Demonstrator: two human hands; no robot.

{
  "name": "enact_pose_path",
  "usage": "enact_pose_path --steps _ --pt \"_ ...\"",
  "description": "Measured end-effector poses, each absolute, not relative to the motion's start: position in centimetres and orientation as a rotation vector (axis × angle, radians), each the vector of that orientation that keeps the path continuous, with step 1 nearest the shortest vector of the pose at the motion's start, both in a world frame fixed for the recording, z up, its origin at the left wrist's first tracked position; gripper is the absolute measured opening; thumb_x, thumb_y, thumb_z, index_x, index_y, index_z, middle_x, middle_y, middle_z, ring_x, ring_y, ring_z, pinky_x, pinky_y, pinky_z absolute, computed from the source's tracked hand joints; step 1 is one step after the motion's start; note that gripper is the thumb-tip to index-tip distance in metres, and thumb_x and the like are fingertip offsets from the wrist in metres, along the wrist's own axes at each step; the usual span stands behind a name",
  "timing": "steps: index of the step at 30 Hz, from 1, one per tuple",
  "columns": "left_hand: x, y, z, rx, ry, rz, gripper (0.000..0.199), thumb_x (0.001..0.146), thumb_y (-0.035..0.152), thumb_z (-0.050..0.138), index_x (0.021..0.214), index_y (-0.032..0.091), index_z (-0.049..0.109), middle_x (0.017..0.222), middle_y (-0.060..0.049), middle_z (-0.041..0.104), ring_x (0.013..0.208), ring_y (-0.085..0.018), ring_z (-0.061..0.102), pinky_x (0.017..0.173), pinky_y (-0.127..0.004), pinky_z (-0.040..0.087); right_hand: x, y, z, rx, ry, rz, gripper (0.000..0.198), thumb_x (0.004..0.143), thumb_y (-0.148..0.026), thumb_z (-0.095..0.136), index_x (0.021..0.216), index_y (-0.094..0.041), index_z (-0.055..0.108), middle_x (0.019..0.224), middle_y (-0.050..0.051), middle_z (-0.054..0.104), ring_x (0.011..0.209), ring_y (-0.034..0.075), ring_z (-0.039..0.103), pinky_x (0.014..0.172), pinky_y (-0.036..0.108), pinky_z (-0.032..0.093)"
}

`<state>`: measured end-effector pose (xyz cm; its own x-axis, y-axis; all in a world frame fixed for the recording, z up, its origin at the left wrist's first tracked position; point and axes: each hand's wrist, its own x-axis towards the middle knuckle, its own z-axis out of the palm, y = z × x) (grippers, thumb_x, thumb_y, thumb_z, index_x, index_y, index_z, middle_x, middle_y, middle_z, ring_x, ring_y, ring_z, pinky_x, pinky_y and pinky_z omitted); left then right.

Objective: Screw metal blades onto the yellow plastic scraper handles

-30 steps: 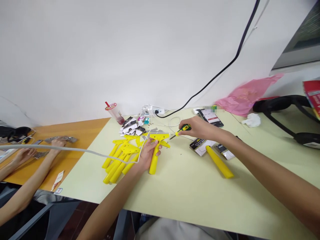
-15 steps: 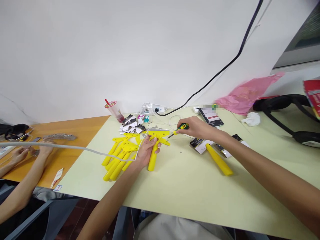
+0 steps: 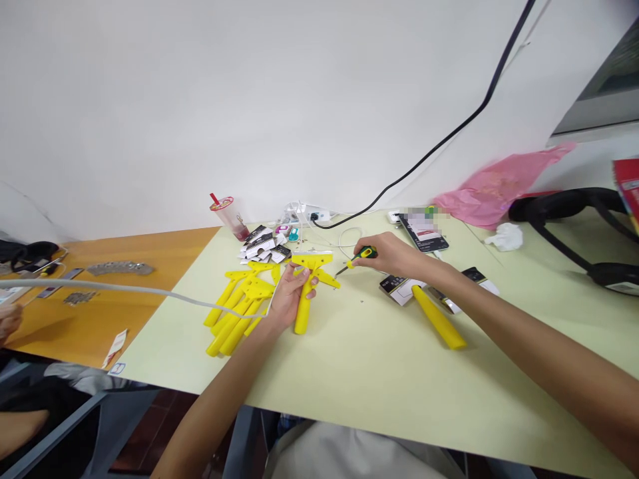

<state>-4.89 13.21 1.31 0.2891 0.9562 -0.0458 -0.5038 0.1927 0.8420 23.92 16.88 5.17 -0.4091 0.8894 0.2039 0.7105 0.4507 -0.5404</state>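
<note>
My left hand is closed around the handle of a yellow scraper, its wide head pointing away from me with a pale strip along the top edge. A yellow flat piece shows beside the head; whether it is attached, I cannot tell. In my right hand is a screwdriver with a green and yellow handle. Its tip points down left, near that piece, and contact is unclear. Several yellow scrapers lie in a pile left of my left hand. A tiny dark bit lies on the table.
Black-and-white small boxes lie by a drink cup. A yellow handle rests against a box at right. Behind are a phone and a power strip. A white cable crosses the left side.
My left hand and the scraper have shifted slightly up and left. My right hand and the screwdriver stay nearly still. At far left, another person's hands have moved back, uncovering small metal pieces.
</note>
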Motion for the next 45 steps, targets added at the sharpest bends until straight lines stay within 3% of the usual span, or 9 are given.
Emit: enact_pose_path --steps 9,23,32,45 --pt "-5.2 13.5 1.0 0.836 0.675 1.118 0.050 0.078 0.023 0.095 0.105 0.024 0.053 0.104 0.002 0.060 0.077 -0.010 0.061 0.053 -0.018 0.040 24.1 16.5 6.0 -1.328 -2.216 0.524 0.028 0.093 -0.050 0.074 0.098 -0.023 0.078 0.083 0.003 0.076 0.071 0.020 0.064 0.068 0.032 0.042" --pt "-4.9 14.0 -0.1 0.769 0.808 1.049 0.050 0.076 0.024 0.096 0.103 0.022 0.054 0.111 -0.003 0.065 0.082 -0.012 0.066 0.051 -0.018 0.042 25.0 13.0 12.4 -1.283 -2.123 0.451 0.041 0.092 -0.064 0.075 0.097 -0.024 0.082 0.082 0.004 0.078 0.066 0.019 0.060 0.062 0.033 0.040" --pt "-4.3 12.9 -0.3 0.839 0.768 0.795 0.050 0.077 0.030 0.097 0.105 0.022 0.056 0.108 -0.004 0.067 0.079 -0.014 0.069 0.047 -0.020 0.043 23.9 12.8 11.6 -1.222 -2.156 0.479 0.035 0.093 -0.058 0.076 0.099 -0.024 0.082 0.086 0.004 0.080 0.069 0.019 0.066 0.063 0.031 0.043" --pt "-4.1 12.8 -0.1 0.863 0.785 0.756 0.047 0.076 0.029 0.097 0.100 0.020 0.058 0.099 -0.003 0.065 0.079 -0.015 0.071 0.046 -0.020 0.042 23.4 13.1 10.4 -1.176 -2.208 0.550 0.036 0.094 -0.057 0.075 0.104 -0.023 0.082 0.094 0.006 0.083 0.074 0.021 0.070 0.067 0.033 0.046"
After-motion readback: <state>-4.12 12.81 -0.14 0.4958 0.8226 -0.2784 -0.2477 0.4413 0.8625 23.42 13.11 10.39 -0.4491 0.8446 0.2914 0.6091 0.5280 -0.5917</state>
